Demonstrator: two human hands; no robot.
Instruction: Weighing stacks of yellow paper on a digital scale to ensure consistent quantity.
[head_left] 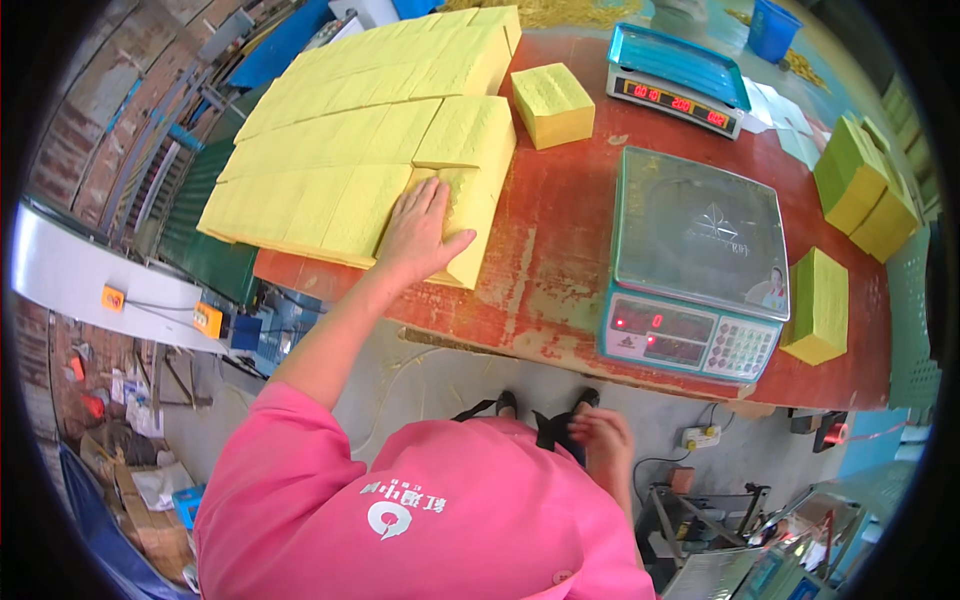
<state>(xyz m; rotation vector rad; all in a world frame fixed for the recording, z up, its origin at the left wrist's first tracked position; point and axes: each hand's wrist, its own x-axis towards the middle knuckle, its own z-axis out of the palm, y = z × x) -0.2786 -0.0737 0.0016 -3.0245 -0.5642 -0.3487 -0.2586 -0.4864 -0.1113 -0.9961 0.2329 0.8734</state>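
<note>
My left hand (421, 230) lies with its fingers stretched over the top of a yellow block (462, 204) at the near right corner of a large group. The block looks like stacked paper. Beside it, the other yellow blocks (310, 205) stand in close rows. My right hand (603, 440) hangs low in front of my body, below the table edge. Its fingers are loosely bent, and nothing shows in them. A larger digital scale (700, 230) with a bare grey plate is on the table, to the right of my left hand.
The red table (560, 240) has a worn front edge. One separate yellow block (552, 105) sits near a smaller scale (680, 75) with a blue tray. More yellow blocks (866, 190) stand at the right, and another block (818, 305) is beside the larger scale. A blue bucket (772, 30) is farther back.
</note>
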